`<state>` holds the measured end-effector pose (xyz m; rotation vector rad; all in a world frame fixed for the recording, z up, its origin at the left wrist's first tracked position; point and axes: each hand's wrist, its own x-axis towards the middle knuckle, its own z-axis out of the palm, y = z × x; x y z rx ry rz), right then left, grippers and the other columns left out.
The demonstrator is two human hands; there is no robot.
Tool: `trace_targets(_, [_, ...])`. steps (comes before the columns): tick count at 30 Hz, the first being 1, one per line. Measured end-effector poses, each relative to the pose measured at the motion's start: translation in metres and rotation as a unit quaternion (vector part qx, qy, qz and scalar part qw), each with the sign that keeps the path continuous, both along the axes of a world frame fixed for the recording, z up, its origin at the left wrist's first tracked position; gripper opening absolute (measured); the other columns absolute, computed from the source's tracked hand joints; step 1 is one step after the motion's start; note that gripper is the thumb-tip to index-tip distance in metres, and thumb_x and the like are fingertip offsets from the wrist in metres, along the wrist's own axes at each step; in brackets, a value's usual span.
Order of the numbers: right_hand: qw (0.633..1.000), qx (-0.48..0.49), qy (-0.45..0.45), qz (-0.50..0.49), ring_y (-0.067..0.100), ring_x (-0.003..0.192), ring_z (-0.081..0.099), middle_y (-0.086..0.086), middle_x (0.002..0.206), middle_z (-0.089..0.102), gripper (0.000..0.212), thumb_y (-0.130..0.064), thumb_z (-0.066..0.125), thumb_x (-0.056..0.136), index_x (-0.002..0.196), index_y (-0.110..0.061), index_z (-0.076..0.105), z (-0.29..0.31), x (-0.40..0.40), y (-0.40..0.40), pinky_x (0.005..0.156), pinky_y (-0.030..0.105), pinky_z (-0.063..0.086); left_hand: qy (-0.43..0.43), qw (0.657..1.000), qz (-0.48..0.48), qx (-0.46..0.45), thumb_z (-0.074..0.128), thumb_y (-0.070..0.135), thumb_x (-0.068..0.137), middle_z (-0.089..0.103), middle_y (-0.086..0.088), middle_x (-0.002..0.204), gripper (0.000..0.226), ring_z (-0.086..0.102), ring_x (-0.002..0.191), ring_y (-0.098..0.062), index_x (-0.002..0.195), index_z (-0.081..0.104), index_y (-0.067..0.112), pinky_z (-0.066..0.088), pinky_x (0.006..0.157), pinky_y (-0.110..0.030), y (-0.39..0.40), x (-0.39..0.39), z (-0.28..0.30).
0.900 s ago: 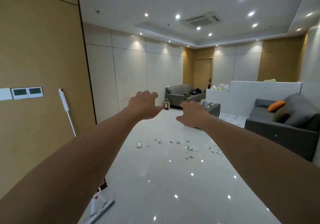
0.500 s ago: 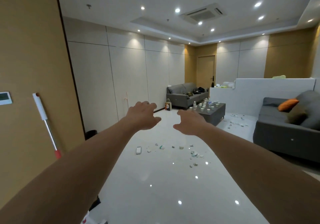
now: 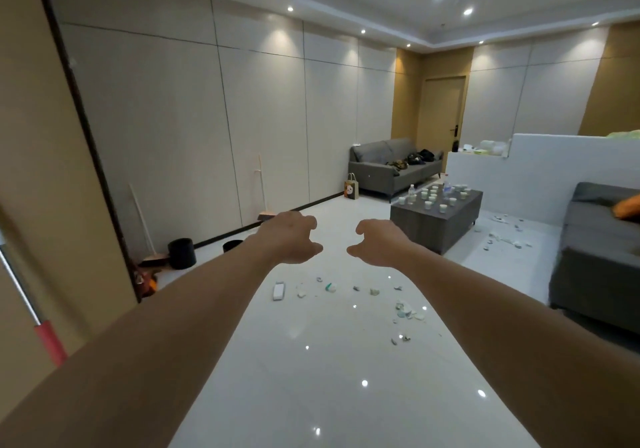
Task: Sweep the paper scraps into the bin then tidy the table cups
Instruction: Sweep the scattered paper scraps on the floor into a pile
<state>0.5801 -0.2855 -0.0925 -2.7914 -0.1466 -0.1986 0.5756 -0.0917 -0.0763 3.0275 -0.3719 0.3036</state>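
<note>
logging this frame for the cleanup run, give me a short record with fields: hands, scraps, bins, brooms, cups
hands: left hand and right hand held out, fingers loosely curled, holding nothing
scraps: paper scraps scattered on the white floor, more beside the coffee table
bins: two black bins by the wall
brooms: two brooms leaning on the wall
cups: cups spread over the table

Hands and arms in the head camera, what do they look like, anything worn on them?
Two bare forearms reach into view, ending in the left hand and right hand. No sleeves, gloves, watch, rings or wristbands show on either; both are uncovered as far up as the view reaches.
</note>
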Motion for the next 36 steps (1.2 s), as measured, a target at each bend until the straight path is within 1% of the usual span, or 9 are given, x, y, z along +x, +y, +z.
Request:
trace_targets(4, [1.0,-0.004,-0.003,0.001,0.025,0.108,0.057,0.005,0.123,0.061,0.044,-0.039,0.062,0.088,0.124,-0.014,0.058,-0.025,0.107,0.018,0.082,0.033,0.049,-0.004,1.0,0.005,0.002,0.053,0.052,0.087,0.05,0.0,0.133,0.054,0.045,0.122,-0.022,0.134,0.046,0.028,0.042,0.094,-0.039,0.025,0.11,-0.021])
trace_targets(9, [0.999,-0.01,0.041,0.005,0.025,0.114,0.055,0.006,0.129,0.059,0.052,-0.04,0.063,0.09,0.134,-0.015,0.054,-0.038,0.256,0.048,0.086,0.034,0.049,0.042,0.999,0.016,-0.021,0.055,0.052,0.086,0.049,-0.001,0.136,0.056,0.046,0.121,-0.022,0.136,0.046,0.027,0.042,0.094,-0.036,0.07,0.263,-0.041])
trace_targets(13, [0.998,0.016,0.065,-0.005,0.024,0.119,0.054,0.006,0.135,0.056,0.056,-0.041,0.064,0.09,0.137,-0.014,0.053,-0.039,0.366,0.067,0.091,0.032,0.047,0.062,0.997,0.031,-0.046,0.056,0.05,0.087,0.05,-0.001,0.134,0.055,0.046,0.119,-0.023,0.136,0.047,0.027,0.043,0.088,-0.033,0.103,0.374,-0.047])
trace_targets(17, [0.997,0.031,0.068,-0.01,0.025,0.118,0.054,0.007,0.134,0.056,0.055,-0.042,0.064,0.09,0.136,-0.014,0.054,-0.052,0.471,0.081,0.084,0.03,0.043,0.066,0.994,0.042,-0.082,0.056,0.049,0.087,0.05,-0.002,0.134,0.052,0.047,0.12,-0.021,0.134,0.049,0.027,0.039,0.083,-0.03,0.124,0.478,-0.059])
trace_targets(22, [0.996,0.04,0.083,-0.004,0.026,0.118,0.053,0.008,0.133,0.057,0.055,-0.042,0.066,0.089,0.134,-0.011,0.055,-0.092,0.612,0.096,0.084,0.029,0.042,0.128,0.99,0.036,-0.047,0.058,0.052,0.085,0.05,0.0,0.135,0.056,0.049,0.116,-0.02,0.135,0.047,0.031,0.041,0.084,-0.031,0.141,0.612,-0.096])
trace_targets(24, [0.996,0.041,0.081,0.006,0.027,0.121,0.052,0.008,0.135,0.057,0.056,-0.041,0.066,0.089,0.135,-0.011,0.054,-0.108,0.676,0.101,0.087,0.03,0.043,0.128,0.989,0.046,-0.049,0.059,0.052,0.083,0.047,0.0,0.138,0.058,0.048,0.117,-0.02,0.136,0.046,0.032,0.039,0.082,-0.03,0.146,0.671,-0.11])
trace_targets(27, [0.996,0.048,0.076,0.027,0.027,0.121,0.052,0.008,0.134,0.057,0.056,-0.041,0.065,0.09,0.135,-0.01,0.054,-0.125,0.782,0.108,0.084,0.029,0.041,0.124,0.99,0.06,-0.034,0.059,0.053,0.084,0.046,0.001,0.139,0.058,0.048,0.117,-0.019,0.136,0.046,0.031,0.037,0.079,-0.029,0.152,0.768,-0.13])
trace_targets(31, [0.993,0.051,0.1,0.039,0.027,0.114,0.055,0.009,0.126,0.061,0.049,-0.039,0.065,0.089,0.126,-0.008,0.059,-0.127,0.913,0.115,0.088,0.034,0.048,0.157,0.984,0.083,0.006,0.057,0.053,0.084,0.048,0.0,0.135,0.056,0.048,0.114,-0.02,0.134,0.047,0.031,0.04,0.079,-0.03,0.158,0.892,-0.134])
trace_targets(36, [0.991,0.056,0.108,0.053,0.026,0.113,0.055,0.008,0.124,0.061,0.051,-0.038,0.063,0.089,0.131,-0.011,0.055,-0.114,1.049,0.131,0.085,0.033,0.048,0.155,0.983,0.094,-0.025,0.056,0.054,0.083,0.049,0.0,0.135,0.055,0.049,0.112,-0.019,0.132,0.049,0.031,0.041,0.079,-0.03,0.168,1.031,-0.126])
